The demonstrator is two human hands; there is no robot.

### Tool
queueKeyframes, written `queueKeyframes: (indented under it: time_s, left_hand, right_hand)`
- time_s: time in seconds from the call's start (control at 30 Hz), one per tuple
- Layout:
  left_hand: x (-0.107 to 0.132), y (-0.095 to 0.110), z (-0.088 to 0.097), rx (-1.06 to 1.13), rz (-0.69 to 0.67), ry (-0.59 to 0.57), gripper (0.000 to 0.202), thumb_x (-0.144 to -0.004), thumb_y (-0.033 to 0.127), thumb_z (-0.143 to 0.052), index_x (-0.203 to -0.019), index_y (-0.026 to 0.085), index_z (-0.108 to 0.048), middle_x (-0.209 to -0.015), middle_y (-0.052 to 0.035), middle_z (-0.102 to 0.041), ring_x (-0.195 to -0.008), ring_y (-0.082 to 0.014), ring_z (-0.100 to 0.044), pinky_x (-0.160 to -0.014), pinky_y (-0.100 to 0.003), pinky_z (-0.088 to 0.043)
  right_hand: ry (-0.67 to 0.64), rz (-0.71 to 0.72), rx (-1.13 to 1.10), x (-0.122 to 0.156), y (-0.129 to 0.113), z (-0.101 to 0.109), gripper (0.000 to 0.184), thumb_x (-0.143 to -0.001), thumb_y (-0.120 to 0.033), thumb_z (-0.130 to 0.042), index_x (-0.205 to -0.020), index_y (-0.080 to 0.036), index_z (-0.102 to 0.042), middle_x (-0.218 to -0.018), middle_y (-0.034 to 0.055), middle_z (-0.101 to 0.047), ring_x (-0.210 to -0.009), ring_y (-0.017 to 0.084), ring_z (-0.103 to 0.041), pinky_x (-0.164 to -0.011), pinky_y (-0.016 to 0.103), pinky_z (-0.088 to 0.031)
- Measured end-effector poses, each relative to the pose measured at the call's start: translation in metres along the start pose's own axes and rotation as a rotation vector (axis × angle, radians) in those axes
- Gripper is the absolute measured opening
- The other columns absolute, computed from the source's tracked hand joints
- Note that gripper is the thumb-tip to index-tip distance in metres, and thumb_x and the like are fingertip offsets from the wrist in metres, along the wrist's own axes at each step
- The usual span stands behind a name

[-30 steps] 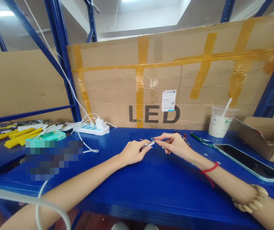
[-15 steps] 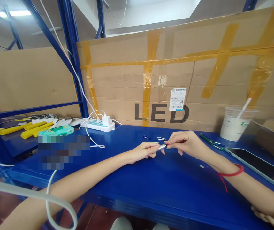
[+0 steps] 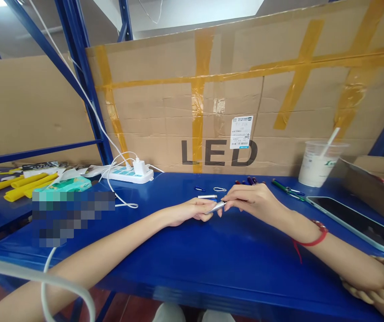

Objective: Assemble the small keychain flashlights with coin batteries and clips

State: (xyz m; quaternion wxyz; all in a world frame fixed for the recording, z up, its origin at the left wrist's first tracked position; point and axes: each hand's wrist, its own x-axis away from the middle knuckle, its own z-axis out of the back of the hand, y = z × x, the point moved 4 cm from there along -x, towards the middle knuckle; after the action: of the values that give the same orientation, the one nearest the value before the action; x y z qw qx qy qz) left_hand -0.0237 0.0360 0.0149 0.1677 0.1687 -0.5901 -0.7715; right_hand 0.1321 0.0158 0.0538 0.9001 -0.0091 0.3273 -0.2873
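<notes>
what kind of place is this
Probably a workshop or storeroom with a work table: a blue metal upright like that of warehouse shelving rises behind the blue tabletop, a large taped cardboard panel marked LED stands along the back, and a white power strip lies near it.

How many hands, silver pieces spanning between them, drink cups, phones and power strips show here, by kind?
Left hand and right hand: 2
Silver piece between them: 1
Drink cup: 1
Phone: 1
Power strip: 1
Total: 6
</notes>
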Motion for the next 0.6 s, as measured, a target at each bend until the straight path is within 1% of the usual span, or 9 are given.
queueKeyframes:
  time_s: [0.07, 0.13, 0.33, 0.5, 0.6]
  left_hand:
    - [0.0, 0.0, 0.0, -0.002, -0.007, -0.007, 0.032, -0.089, 0.042, -0.038, -0.087, 0.014, -0.053, -0.055, 0.0071, -0.022, -0.049, -0.0081, -0.015, -0.05, -0.027, -0.012]
    - [0.0, 0.001, -0.001, -0.006, -0.008, 0.006, 0.032, -0.089, 0.042, -0.038, -0.087, 0.014, -0.053, -0.055, 0.0071, -0.022, -0.05, -0.0083, -0.015, -0.05, -0.027, -0.012]
    - [0.0, 0.004, -0.004, -0.049, 0.042, 0.104, 0.035, -0.087, 0.045, -0.04, -0.085, 0.012, -0.054, -0.052, 0.008, -0.023, -0.05, -0.0076, -0.016, -0.051, -0.026, -0.012]
    - [-0.001, 0.003, -0.003, -0.106, 0.066, 0.203, 0.043, -0.084, 0.051, -0.042, -0.085, 0.011, -0.055, -0.05, 0.008, -0.026, -0.05, -0.0072, -0.018, -0.051, -0.026, -0.012]
    - [-0.002, 0.001, -0.003, -0.105, 0.062, 0.229, 0.043, -0.083, 0.051, -0.044, -0.088, 0.01, -0.057, -0.053, 0.0077, -0.026, -0.05, -0.0068, -0.017, -0.051, -0.026, -0.012]
  right_hand:
    - [0.004, 0.038, 0.035, -0.001, -0.005, 0.001, 0.031, -0.085, -0.041, -0.048, -0.079, -0.023, -0.072, -0.075, 0.0048, -0.068, -0.064, 0.014, -0.06, -0.057, 0.023, -0.044]
    - [0.015, 0.06, 0.07, -0.001, -0.007, 0.001, 0.032, -0.086, -0.04, -0.047, -0.078, -0.022, -0.072, -0.073, 0.0046, -0.068, -0.062, 0.013, -0.06, -0.056, 0.023, -0.043]
    - [0.045, 0.035, 0.159, 0.0, -0.005, -0.005, 0.032, -0.088, -0.033, -0.047, -0.071, -0.022, -0.072, -0.064, 0.0027, -0.065, -0.055, 0.01, -0.056, -0.052, 0.02, -0.038]
    - [0.141, 0.078, 0.153, -0.001, -0.011, -0.003, 0.032, -0.087, -0.029, -0.05, -0.066, -0.019, -0.071, -0.06, 0.0014, -0.064, -0.053, 0.009, -0.056, -0.052, 0.018, -0.039]
    - [0.178, 0.084, 0.116, -0.002, -0.014, 0.0, 0.033, -0.085, -0.033, -0.052, -0.062, -0.019, -0.071, -0.058, 0.0015, -0.063, -0.051, 0.008, -0.055, -0.051, 0.018, -0.038]
